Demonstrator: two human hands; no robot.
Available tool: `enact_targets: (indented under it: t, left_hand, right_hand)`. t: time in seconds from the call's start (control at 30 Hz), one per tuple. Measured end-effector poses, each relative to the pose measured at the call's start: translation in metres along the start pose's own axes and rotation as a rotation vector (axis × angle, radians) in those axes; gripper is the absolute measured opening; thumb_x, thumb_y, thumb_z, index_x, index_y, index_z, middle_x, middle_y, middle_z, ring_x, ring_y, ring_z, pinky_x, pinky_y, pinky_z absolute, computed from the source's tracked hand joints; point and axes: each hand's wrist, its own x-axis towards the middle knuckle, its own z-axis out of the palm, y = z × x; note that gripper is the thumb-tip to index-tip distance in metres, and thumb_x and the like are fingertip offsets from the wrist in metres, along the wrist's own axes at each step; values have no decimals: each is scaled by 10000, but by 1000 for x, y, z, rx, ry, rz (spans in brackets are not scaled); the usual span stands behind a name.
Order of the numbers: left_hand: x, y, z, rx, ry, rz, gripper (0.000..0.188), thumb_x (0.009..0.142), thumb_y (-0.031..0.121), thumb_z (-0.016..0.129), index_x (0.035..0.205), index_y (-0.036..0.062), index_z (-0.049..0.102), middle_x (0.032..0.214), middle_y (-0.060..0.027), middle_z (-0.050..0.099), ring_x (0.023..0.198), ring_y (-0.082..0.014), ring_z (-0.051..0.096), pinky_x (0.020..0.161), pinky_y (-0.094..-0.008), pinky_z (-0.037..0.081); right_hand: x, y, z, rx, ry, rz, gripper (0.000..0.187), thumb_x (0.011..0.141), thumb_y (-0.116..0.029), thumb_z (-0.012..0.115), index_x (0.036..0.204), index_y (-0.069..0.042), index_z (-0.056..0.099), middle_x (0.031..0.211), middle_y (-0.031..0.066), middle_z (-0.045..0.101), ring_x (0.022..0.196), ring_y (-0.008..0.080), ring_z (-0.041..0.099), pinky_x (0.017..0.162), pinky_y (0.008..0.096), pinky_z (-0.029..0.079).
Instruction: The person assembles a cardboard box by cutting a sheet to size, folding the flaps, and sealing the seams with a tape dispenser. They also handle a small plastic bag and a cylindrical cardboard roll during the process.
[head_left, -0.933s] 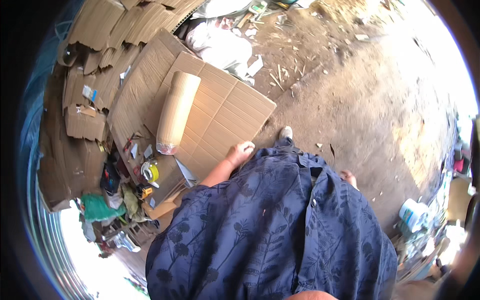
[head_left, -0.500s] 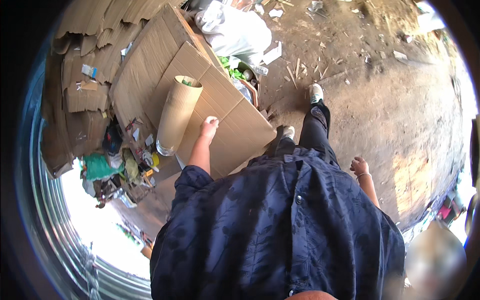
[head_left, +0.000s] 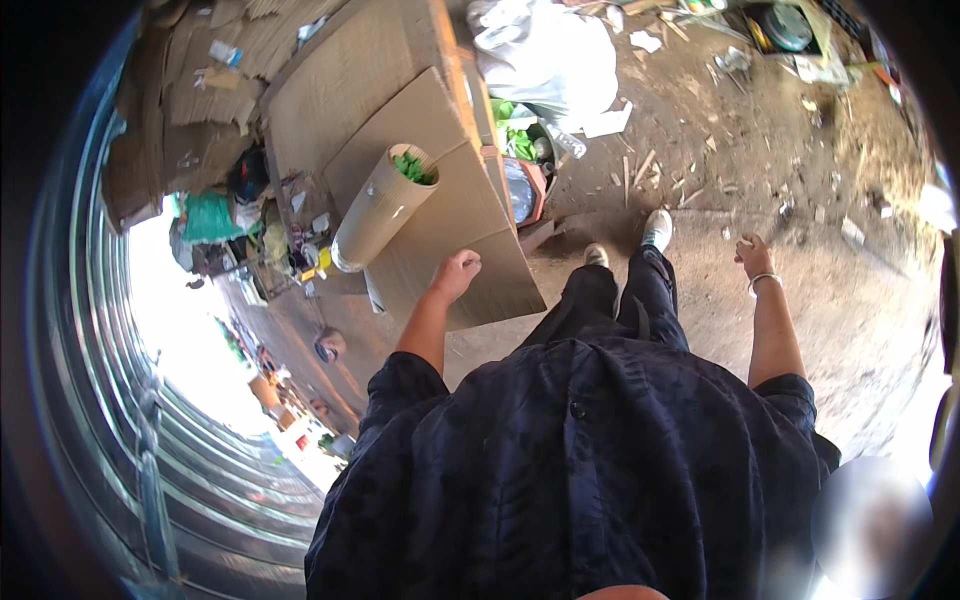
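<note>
My left hand (head_left: pixel 458 274) hovers over the near part of a flat brown cardboard sheet (head_left: pixel 482 270), its fingers curled in and nothing seen in them. Left of it, a tall roll of corrugated cardboard (head_left: pixel 382 215) stands on the sheet, leaning in the picture. Green leafy bits (head_left: pixel 409 167) show inside its open top. Out to the right, my right hand (head_left: pixel 754 255) hangs over the dirt floor with loosely bent, parted fingers. It holds nothing that I can see, and a light band circles its wrist.
The sheet lies on a wooden table (head_left: pixel 455 85). Past the table's right side are a large white sack (head_left: pixel 555 60) and a box with green stuff (head_left: pixel 515 130). Stacked cardboard (head_left: pixel 200 110) fills the far left. Scraps litter the dirt floor (head_left: pixel 700 170).
My view has shifted, so the table and cardboard roll sit farther right. My right forearm has swung up and outward into fuller view. My left hand remains over the sheet, nearer its edge.
</note>
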Motion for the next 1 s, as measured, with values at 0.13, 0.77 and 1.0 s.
enact_targets:
  t: [0.13,0.77,1.0]
  left_hand:
    - [12,10,-27,50,92,-131,312,850,315,627,1065,90,646,1052,-93,690,1005,-301,637,881,-373,490]
    - [89,-78,-3,55,234,-578,1111,696,496,769,1512,133,108,1539,-246,119,1418,-401,148,1143,-449,237]
    - [90,-99,24,110,398,-527,963,616,385,851,1395,101,363,1415,-240,382,1287,-411,380,1030,-457,372]
  right_hand:
    - [28,-36,-5,-243,-47,-7,445,831,-287,621,1201,-42,595,861,135,705,695,187,691,689,312,526]
    - [186,-252,254,-660,-637,-305,355,798,-333,608,1060,-99,663,1025,163,666,949,343,635,817,399,518]
    - [283,-323,370,-715,-559,-426,351,814,-305,569,1095,-119,667,1156,176,634,1095,346,588,947,399,455]
